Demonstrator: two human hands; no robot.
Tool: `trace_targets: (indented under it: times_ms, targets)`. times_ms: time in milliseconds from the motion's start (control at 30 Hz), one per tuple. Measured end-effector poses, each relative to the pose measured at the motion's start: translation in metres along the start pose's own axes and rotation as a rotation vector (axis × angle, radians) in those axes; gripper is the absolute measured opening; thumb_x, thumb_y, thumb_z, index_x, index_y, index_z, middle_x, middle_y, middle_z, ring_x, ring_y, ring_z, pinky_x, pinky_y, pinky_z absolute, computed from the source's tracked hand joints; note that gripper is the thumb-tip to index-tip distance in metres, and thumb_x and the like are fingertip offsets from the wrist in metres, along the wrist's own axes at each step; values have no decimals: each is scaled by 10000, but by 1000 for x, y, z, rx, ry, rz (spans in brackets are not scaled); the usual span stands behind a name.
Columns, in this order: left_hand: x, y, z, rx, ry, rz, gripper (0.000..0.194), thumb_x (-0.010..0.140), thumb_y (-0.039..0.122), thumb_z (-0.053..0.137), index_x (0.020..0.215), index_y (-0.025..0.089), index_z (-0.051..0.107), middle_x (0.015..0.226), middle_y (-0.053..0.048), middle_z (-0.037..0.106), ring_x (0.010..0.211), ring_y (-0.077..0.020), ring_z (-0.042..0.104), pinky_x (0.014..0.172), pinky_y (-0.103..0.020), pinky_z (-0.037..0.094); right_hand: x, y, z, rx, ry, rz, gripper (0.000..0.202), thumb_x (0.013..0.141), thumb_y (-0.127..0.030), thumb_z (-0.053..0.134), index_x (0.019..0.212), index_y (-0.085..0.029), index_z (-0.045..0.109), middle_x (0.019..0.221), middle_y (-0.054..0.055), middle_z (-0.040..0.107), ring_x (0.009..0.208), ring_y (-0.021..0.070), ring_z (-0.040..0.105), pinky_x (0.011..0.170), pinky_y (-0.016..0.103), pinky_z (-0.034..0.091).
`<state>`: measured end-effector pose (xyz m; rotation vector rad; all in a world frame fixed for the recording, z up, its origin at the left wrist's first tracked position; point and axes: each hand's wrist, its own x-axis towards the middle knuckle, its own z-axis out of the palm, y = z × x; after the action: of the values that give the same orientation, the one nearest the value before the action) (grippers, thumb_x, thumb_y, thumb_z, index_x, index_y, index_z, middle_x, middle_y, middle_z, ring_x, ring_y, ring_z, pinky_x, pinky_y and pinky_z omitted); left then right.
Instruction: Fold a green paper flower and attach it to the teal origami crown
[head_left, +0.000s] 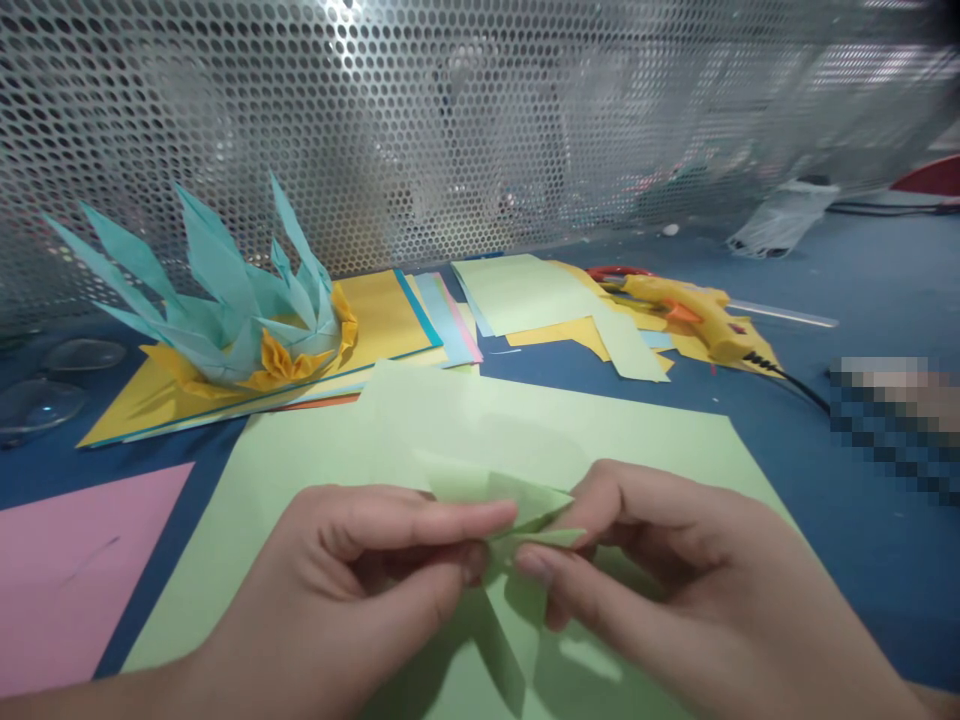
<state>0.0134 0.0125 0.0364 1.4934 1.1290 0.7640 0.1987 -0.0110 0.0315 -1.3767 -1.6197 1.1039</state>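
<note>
Both of my hands pinch a small folded piece of light green paper (517, 510) just above a large light green sheet (315, 470) that lies on the blue table. My left hand (360, 580) grips the piece's left side between thumb and forefinger. From the right, my right hand (660, 570) holds its other end with thumb and fingers. The piece has pointed folded flaps, and a strip of it hangs down between my hands.
A teal and yellow paper flower (232, 310) sits on yellow sheets at the back left. A pink sheet (67, 570) lies at the left. Loose coloured sheets (525, 300) and a yellow glue gun (697, 315) lie behind. A perforated metal screen (480, 120) closes the back.
</note>
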Motion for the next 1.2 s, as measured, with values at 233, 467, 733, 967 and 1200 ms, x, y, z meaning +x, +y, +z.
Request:
trace_targets:
  times_ms: [233, 467, 733, 967, 1200]
  targets:
    - [-3, 1, 8, -81, 106, -37, 361, 665, 99, 614, 764, 407, 774, 622, 92, 729, 594, -121, 667, 556, -156, 515, -1, 1, 9, 234, 36, 18, 413, 659, -121, 683, 903, -294, 398, 586, -114, 566, 487, 101, 581, 419, 194, 414]
    - [-2, 1, 2, -35, 52, 3, 399, 657, 59, 604, 757, 406, 776, 662, 100, 745, 632, -106, 690, 596, -125, 523, 0, 3, 8, 108, 34, -48, 374, 717, -104, 615, 1019, -311, 535, 552, -108, 540, 506, 91, 581, 407, 177, 390]
    - [-3, -1, 1, 71, 57, 26, 306, 639, 92, 733, 721, 383, 781, 538, 86, 685, 495, -82, 601, 485, -112, 473, -1, 2, 9, 85, 41, -61, 441, 694, -107, 650, 1073, -314, 563, 545, -116, 548, 481, 89, 571, 466, 186, 444]
    - [-3, -2, -2, 91, 61, 59, 311, 640, 122, 739, 721, 420, 777, 472, 87, 622, 390, -60, 483, 360, -107, 367, -3, 4, 8, -49, 88, -124, 476, 712, -164, 670, 1124, -354, 526, 607, -96, 560, 537, 123, 600, 535, 232, 487]
    - [-1, -4, -2, 75, 55, 105, 337, 646, 107, 731, 730, 430, 773, 485, 95, 641, 403, -50, 504, 426, -102, 409, -5, 0, 7, -30, 71, -85, 436, 728, -132, 670, 1081, -358, 547, 566, -112, 489, 545, 112, 605, 564, 216, 495]
